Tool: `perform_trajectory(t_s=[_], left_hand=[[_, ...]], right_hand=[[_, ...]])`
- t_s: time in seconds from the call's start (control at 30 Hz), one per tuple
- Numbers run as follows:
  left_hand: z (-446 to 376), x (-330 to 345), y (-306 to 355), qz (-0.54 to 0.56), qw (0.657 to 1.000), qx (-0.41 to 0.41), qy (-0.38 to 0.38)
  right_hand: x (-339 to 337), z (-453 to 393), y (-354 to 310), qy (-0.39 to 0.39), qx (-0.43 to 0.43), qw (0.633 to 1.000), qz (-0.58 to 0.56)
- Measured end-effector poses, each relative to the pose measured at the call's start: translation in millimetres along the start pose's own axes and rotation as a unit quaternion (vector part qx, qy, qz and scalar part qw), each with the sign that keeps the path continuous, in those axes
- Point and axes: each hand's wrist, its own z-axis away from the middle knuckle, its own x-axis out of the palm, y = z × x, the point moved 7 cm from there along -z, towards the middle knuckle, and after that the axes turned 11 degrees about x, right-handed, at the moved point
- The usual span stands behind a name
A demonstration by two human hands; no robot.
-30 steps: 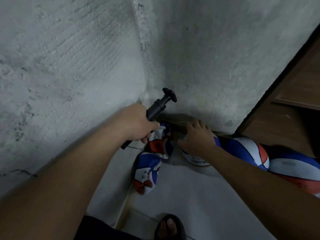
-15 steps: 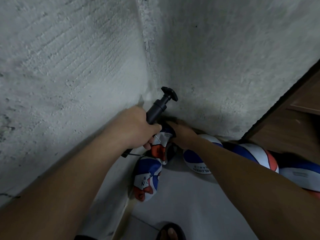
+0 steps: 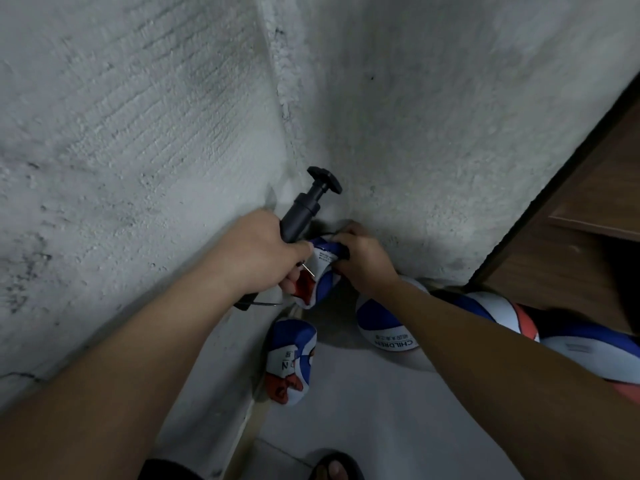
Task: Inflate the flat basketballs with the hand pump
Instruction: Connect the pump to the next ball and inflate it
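I see my left hand (image 3: 258,258) wrapped around the barrel of the black hand pump (image 3: 300,216), fingers curled tight on it; the pump's T-handle points up and away from my knuckles toward the wall corner (image 3: 282,98). A thin metal needle (image 3: 309,270) shows just beyond my left fingertips, lying against the flat ball.

My right hand (image 3: 363,261) grips the top edge of a deflated blue, white and red basketball (image 3: 320,275), fingers curled over the folded rim and pinching it. That ball sits between my two hands, touching both, crumpled against the base of the wall.

Below my left fingers, nearer to me, a second flat basketball (image 3: 289,363) lies folded on the pale floor (image 3: 346,427), apart from either hand. Just under my right wrist is a rounder ball printed with "CHILDREN" (image 3: 377,320), partly covered by my forearm. Past my right forearm, farther right, two more blue, white and red balls (image 3: 502,313) (image 3: 588,344) lie side by side beside a brown wooden cabinet (image 3: 571,244). At the bottom edge, well short of my hands, the toe of a dark sandal (image 3: 334,467) shows.
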Motion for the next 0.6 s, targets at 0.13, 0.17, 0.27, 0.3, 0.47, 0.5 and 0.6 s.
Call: perform_trajectory(t_s=[0.13,0.17,0.27,0.3,0.47,0.5,0.6], left_hand=[[14.8,-9.7,32.1,0.022,0.998,0.043,0.049],[19.4,-10.6,41.8,0.025,0.996,0.057,0.062],[32.1,-9.9,69.1,0.048,0.990,0.091,0.095],[35.7,-6.9,77.8,0.051,0.989,0.100,0.096],[58.5,36.8,128.1,0.021,0.987,0.156,0.023],[63.1,48.0,138.0,0.016,0.986,0.169,0.007],[75.7,78.2,161.2,0.002,0.981,0.194,-0.029]], right_hand=[[-55.5,32.3,-27.5,0.104,-0.007,0.994,0.028],[-73.3,44.8,-32.7,0.141,-0.007,0.989,0.045],[-123.3,88.3,-43.7,0.213,-0.014,0.974,0.073],[-136.8,103.7,-43.3,0.214,-0.006,0.975,0.054],[-169.6,189.8,-13.9,0.150,0.110,0.982,-0.025],[-173.2,207.9,-6.7,0.146,0.135,0.980,-0.020],[-181.5,258.6,13.9,0.151,0.206,0.966,-0.040]])
